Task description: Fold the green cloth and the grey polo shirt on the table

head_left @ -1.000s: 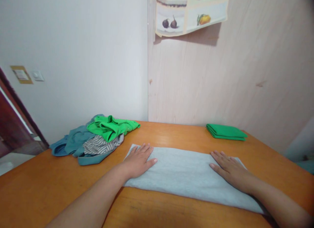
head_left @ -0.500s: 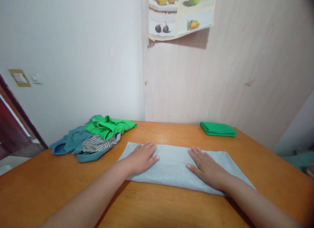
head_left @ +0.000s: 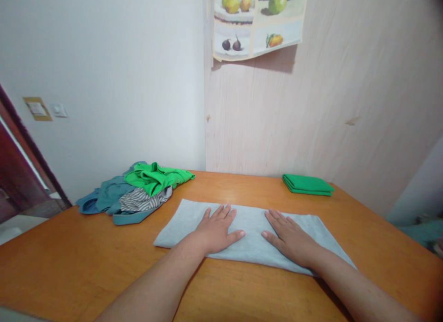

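A light grey cloth [head_left: 180, 223], folded into a long strip, lies flat across the middle of the wooden table [head_left: 69, 257]. My left hand [head_left: 218, 227] rests palm down on it, fingers stretched out, just left of the strip's middle. My right hand [head_left: 289, 236] lies flat on the cloth beside it, fingers spread, thumb close to the left thumb. Neither hand holds anything.
A heap of unfolded clothes [head_left: 138, 193], teal, striped grey and bright green, sits at the table's back left. A folded green cloth [head_left: 307, 184] lies at the back right by the wood-panel wall. A fruit poster [head_left: 258, 22] hangs above. A dark door frame stands at far left.
Both hands slid along the grey cloth toward its middle: first the right hand moved left, then the left hand moved right. They now lie side by side.
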`<state>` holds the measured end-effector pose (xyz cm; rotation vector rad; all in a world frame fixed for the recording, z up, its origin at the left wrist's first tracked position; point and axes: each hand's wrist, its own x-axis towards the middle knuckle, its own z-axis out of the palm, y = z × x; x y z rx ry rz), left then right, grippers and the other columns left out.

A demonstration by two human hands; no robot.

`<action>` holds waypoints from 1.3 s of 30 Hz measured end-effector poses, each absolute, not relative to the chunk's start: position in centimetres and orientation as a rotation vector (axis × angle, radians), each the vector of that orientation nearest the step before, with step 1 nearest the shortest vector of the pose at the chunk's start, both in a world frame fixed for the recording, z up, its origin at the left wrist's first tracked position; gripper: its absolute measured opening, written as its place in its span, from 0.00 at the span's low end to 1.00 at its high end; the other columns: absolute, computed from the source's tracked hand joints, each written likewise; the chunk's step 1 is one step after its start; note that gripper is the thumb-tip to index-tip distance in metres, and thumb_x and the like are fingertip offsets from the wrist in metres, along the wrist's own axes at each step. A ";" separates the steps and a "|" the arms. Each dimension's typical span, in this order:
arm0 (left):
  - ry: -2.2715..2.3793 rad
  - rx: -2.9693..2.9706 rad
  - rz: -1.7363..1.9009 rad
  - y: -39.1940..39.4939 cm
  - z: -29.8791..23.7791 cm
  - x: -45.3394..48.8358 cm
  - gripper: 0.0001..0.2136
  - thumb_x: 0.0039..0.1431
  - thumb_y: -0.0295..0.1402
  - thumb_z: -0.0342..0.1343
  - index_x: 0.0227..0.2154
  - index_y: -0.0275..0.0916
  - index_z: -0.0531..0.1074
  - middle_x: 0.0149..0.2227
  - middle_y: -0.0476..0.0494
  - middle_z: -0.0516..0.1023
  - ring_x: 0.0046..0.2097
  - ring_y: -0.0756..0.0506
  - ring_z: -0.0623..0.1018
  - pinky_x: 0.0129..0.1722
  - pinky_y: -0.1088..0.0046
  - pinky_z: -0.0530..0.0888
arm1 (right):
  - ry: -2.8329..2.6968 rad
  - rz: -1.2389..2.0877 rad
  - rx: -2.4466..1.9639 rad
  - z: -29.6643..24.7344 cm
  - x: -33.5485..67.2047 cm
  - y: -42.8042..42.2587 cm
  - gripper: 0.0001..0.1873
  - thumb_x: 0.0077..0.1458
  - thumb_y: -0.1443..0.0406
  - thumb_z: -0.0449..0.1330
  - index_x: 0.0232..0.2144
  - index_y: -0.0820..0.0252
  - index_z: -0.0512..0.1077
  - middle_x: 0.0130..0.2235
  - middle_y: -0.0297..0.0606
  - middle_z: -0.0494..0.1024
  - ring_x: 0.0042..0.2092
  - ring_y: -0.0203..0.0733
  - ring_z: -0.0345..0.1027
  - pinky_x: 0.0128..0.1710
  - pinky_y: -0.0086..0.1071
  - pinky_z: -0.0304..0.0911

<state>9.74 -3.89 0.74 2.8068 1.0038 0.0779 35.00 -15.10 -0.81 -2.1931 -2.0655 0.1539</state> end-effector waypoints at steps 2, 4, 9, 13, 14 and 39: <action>0.994 2.802 0.074 -3.7 0.7 9.5 0.43 0.59 0.66 0.29 0.70 0.43 0.46 0.72 0.39 0.40 0.71 0.35 0.44 0.65 0.40 0.43 | -2.066 0.154 -2.197 -0.9 35.1 -15.1 0.48 0.60 0.37 0.36 0.70 0.62 0.47 0.71 0.44 0.45 0.71 0.50 0.37 0.69 0.47 0.38; 0.990 2.797 0.067 -3.7 0.8 9.5 0.44 0.59 0.67 0.29 0.70 0.43 0.45 0.72 0.39 0.40 0.71 0.35 0.44 0.65 0.40 0.43 | -2.062 0.154 -2.192 -0.9 35.2 -15.1 0.48 0.60 0.36 0.37 0.70 0.61 0.47 0.71 0.44 0.45 0.71 0.50 0.37 0.69 0.47 0.38; 0.992 2.795 0.072 -4.0 0.9 9.6 0.45 0.58 0.67 0.29 0.70 0.43 0.46 0.72 0.39 0.41 0.72 0.35 0.42 0.65 0.40 0.42 | -2.058 0.151 -2.189 -1.1 35.4 -15.0 0.48 0.59 0.36 0.38 0.70 0.61 0.47 0.71 0.45 0.47 0.71 0.51 0.38 0.69 0.48 0.39; 0.978 2.773 0.109 -3.8 0.6 9.6 0.44 0.59 0.66 0.28 0.70 0.42 0.47 0.72 0.39 0.42 0.72 0.35 0.43 0.66 0.40 0.43 | -2.053 0.180 -2.194 -1.0 35.8 -14.9 0.48 0.59 0.36 0.39 0.70 0.59 0.48 0.71 0.44 0.47 0.71 0.51 0.38 0.69 0.48 0.40; 0.975 2.766 0.123 -3.7 0.6 9.6 0.43 0.60 0.65 0.27 0.70 0.42 0.47 0.72 0.40 0.42 0.71 0.36 0.44 0.66 0.41 0.43 | -2.056 0.196 -2.198 -0.9 35.8 -14.8 0.48 0.59 0.36 0.39 0.70 0.59 0.48 0.71 0.44 0.47 0.71 0.52 0.38 0.69 0.48 0.40; 0.997 2.749 0.219 -3.6 -0.2 10.1 0.30 0.68 0.50 0.32 0.68 0.41 0.50 0.72 0.41 0.46 0.71 0.36 0.46 0.65 0.42 0.46 | -2.035 0.265 -2.273 0.3 27.5 -11.1 0.43 0.64 0.42 0.32 0.70 0.62 0.48 0.72 0.41 0.44 0.72 0.48 0.32 0.69 0.49 0.34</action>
